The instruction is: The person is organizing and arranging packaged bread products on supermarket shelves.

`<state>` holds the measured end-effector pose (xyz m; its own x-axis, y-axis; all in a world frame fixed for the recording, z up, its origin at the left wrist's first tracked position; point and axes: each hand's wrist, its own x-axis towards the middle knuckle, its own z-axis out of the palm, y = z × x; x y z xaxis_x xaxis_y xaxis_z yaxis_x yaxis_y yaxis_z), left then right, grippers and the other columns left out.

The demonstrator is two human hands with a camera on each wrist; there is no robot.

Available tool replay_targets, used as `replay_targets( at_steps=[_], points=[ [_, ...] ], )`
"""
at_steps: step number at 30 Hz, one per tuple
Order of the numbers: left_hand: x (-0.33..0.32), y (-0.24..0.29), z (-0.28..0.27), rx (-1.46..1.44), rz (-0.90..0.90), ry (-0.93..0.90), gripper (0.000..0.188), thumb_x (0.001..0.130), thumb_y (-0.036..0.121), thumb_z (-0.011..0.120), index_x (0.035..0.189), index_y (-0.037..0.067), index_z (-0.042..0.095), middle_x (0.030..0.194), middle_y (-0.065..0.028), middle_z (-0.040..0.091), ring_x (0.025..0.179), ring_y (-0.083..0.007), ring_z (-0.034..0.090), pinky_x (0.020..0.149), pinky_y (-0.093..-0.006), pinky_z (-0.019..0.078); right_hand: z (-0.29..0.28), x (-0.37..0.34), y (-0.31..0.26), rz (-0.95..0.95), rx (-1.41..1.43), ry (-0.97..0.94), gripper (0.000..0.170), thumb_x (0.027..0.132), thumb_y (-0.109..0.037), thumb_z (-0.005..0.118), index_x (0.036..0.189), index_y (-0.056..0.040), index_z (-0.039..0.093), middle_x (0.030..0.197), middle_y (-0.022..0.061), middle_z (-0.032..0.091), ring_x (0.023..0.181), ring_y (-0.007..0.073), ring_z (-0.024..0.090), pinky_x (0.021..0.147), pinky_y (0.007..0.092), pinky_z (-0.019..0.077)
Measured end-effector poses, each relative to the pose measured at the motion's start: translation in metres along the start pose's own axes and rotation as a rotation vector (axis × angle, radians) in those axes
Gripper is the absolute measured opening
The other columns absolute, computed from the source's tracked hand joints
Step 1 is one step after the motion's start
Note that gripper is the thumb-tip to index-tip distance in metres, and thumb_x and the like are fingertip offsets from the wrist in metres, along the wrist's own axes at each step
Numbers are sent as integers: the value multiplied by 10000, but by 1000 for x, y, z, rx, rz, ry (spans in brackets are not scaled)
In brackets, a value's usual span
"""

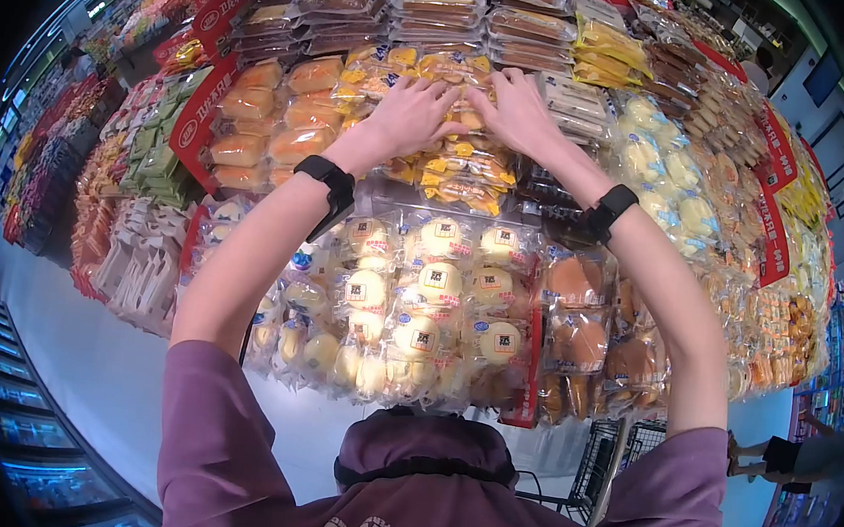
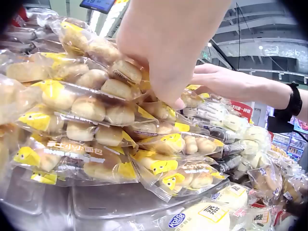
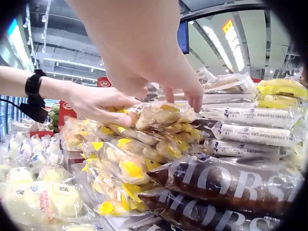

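Note:
Clear bread packs with yellow print point(image 1: 463, 175) point(image 2: 89, 108) point(image 3: 132, 168) lie stacked in the middle of the display. The left hand point(image 1: 413, 117) point(image 3: 98, 102) rests on the upper packs, its fingers spread and pointing away. Beside it, the right hand point(image 1: 517, 114) point(image 3: 149, 53) touches a top pack point(image 3: 159, 115), fingertips point(image 3: 195, 100) angled down at the pack's end. The right thumb points toward the left hand. In the left wrist view, the left hand point(image 2: 171, 45) hides part of the right hand point(image 2: 226, 83).
Round white cakes point(image 1: 438, 280) fill the near part of the display. Orange bread packs point(image 1: 246, 113) are to the left; white-wrapped packs point(image 1: 573, 106) and dark packs point(image 3: 231, 178) to the right. Red signs point(image 1: 198, 124) divide sections. A cart point(image 1: 590, 469) stands near the person's right side.

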<state>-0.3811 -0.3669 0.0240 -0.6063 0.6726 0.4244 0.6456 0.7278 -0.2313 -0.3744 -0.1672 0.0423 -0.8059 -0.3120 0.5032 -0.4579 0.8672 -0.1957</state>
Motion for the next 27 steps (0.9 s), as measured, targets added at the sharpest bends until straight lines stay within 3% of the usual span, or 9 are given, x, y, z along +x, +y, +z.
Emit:
replay_targets(
  at_steps=[2,5,6,9,10,14,20,23,27],
  points=[
    [0,-2,4,19,15,52,570,954,485,488,1300,32,501,1301,-148,547,1222,-303,506,1030,-431,388,-10,-13,-13,-97,-139,17,603,866,-386,664,1257,42,499,1255,254,511,1216,398,436,999,480,386],
    [-4,-9,0,25,6,180,654,923,522,520,1344,24,469,1351,-172,508,1291,-323,441,1078,-449,343,-41,-32,-34,-426,-324,-21,679,825,-427,685,1299,13,479,1318,230,476,1219,371,447,979,479,407],
    [-5,-10,-6,23,2,230,693,910,542,531,1362,22,455,1370,-180,493,1316,-331,416,1096,-456,324,-37,-36,-34,-466,-377,-106,880,765,-517,703,1413,-22,373,1431,232,378,1294,368,400,1044,507,357],
    [-21,-20,-34,40,-87,217,840,850,632,551,1411,23,411,1412,-202,452,1367,-350,352,1136,-471,265,-17,-52,-35,-510,-383,-34,1029,712,-574,729,1470,-45,277,1487,235,305,1365,372,328,1079,566,302],
    [-27,-31,-33,64,-89,232,978,759,760,552,1421,54,411,1433,-207,425,1359,-358,365,1105,-523,284,-12,-54,-35,-476,-359,-96,1142,671,-619,743,1509,-68,198,1524,230,252,1425,360,238,1099,615,244],
    [-56,-49,-46,69,-267,119,1140,619,831,619,1440,72,396,1459,-199,400,1386,-362,332,1113,-515,297,0,-63,-42,-438,-564,-246,1176,671,-645,733,1544,-139,129,1577,199,149,1464,332,143,1096,629,233],
    [-63,-50,-32,-260,-403,48,999,758,763,557,1422,37,386,1438,-230,404,1331,-394,394,1047,-504,394,17,-56,-30,-468,-663,-202,1151,661,-645,723,1546,-188,147,1591,173,115,1472,315,119,1091,632,242],
    [-58,-49,-25,-258,-427,35,918,843,668,543,1446,11,330,1455,-234,385,1332,-402,393,1071,-474,367,24,-53,-31,-460,-705,-176,1148,654,-614,741,1546,-194,153,1591,176,112,1473,312,117,1086,634,251],
    [-59,-42,-22,-6,-337,149,966,796,686,583,1446,16,331,1450,-218,387,1369,-382,338,1115,-488,290,19,-54,-29,-474,-566,-180,1177,651,-553,784,1547,-174,120,1585,182,124,1466,324,142,1083,633,258]
  ],
)
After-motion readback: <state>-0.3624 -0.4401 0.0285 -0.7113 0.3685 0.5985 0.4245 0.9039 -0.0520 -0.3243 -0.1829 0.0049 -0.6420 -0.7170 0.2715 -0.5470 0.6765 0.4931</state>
